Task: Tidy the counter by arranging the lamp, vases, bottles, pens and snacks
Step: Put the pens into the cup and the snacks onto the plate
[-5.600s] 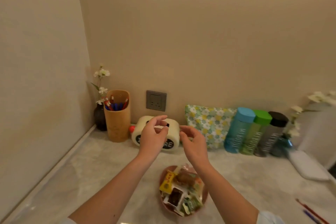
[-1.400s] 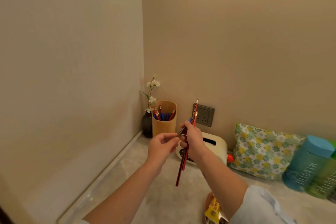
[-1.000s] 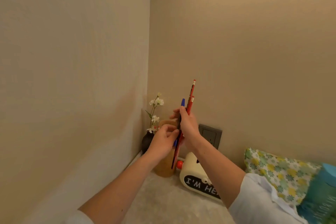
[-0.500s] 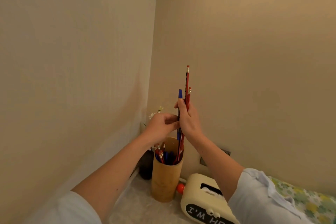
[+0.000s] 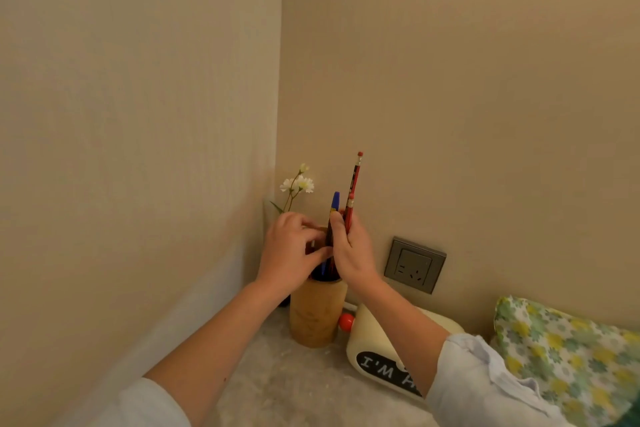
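My right hand grips a bunch of pens upright: two red pencils and a blue pen, their lower ends inside the wooden pen holder in the counter's corner. My left hand sits at the holder's rim with its fingers pinched against the pens. Behind the hands rise the white flowers of a dark vase, whose body is almost fully hidden.
A cream lamp with a red knob and a black label stands right of the holder. A floral pouch lies at the right. A grey wall socket is behind. Walls close in on the left and back.
The bunch of pens has gone lower into the holder, and both hands have come down with it. The head view has tilted down and pulled back a little.
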